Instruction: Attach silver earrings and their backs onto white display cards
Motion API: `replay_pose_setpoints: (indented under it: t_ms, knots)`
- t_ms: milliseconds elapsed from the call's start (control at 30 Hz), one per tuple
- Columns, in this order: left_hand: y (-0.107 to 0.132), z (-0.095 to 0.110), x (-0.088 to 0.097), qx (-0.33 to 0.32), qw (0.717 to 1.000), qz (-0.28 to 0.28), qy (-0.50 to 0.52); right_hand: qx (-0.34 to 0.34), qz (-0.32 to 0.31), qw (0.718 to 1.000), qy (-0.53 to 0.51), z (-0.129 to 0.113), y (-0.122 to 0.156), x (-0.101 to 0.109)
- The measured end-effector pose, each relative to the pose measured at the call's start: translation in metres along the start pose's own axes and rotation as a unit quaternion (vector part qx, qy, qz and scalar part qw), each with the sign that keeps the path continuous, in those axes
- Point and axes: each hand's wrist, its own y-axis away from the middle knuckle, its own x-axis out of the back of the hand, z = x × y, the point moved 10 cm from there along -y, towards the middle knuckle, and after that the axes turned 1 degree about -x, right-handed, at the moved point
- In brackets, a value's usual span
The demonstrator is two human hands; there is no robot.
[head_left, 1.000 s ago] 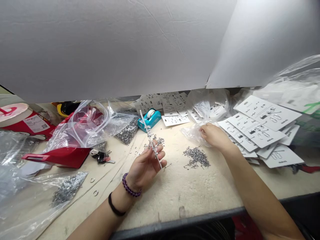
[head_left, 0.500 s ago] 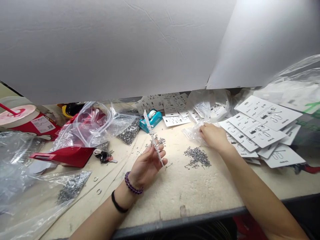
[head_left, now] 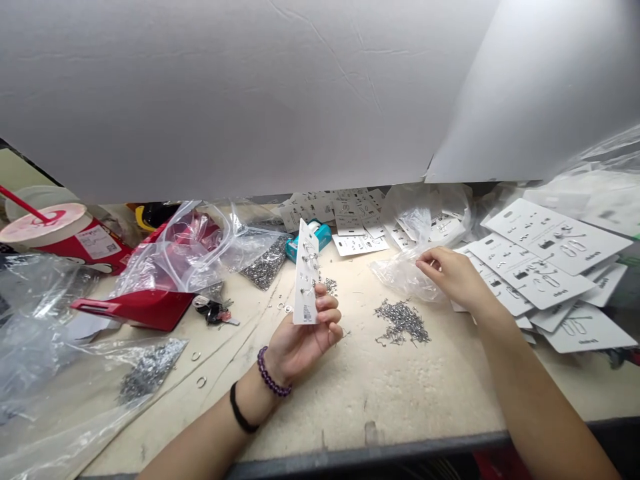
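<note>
Mostly, we lose the upper half of the view to a big white paper sheet that hangs over the bench and hides whatever lies behind it. The teal tape dispenser shows only as a corner past the earring card, and the card's small print is too fine for us to read. The right forearm runs out of the frame at the bottom edge.

The left hand has its fingers and thumb closed on the lower end of the card, holding it above the table near the middle of the view. The card stands on its long axis, bottom in the hand, top leaning slightly rightward toward the dispenser, its face turned to us. It is thin, stiff white board, a narrow rectangle, with little metal studs and hoops fixed in a column down it.

The right hand, well apart from the left, lies with bent fingers on a crumpled clear plastic bag; we cannot tell whether it pinches the film or merely rests there. Between the hands sits a loose heap of metal pieces, grey and wiry, on the rough cream tabletop. Flat white cards overlap in a fan at the right, and a purple bead bracelet rings the left wrist.
</note>
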Motion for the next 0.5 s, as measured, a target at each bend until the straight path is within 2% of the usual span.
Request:
replay_pose_setpoints:
  t_ms: [167,233,300,367,433,500]
  knots:
    - [0.001,-0.002,0.002,0.003,0.999,0.022,-0.029,0.002,0.030,0.999,0.011,-0.001,0.003,0.010]
    - [0.002,-0.003,0.004,0.007,0.999,0.031,-0.034,0.006,0.061,0.998,0.015,-0.005,0.007,0.018]
    - [0.001,-0.005,0.006,0.008,0.999,0.033,-0.040,0.020,0.107,0.993,-0.033,-0.018,0.015,0.026]
    - [0.001,-0.008,0.008,0.008,0.998,0.033,-0.050,0.054,0.127,0.981,-0.137,-0.041,0.026,0.025]
    - [-0.001,-0.014,0.010,0.010,0.997,0.032,-0.066,0.117,0.065,0.960,-0.245,-0.075,0.038,0.006]
    - [-0.002,-0.019,0.013,0.012,0.996,0.032,-0.084,0.147,0.006,0.943,-0.297,-0.103,0.050,-0.016]
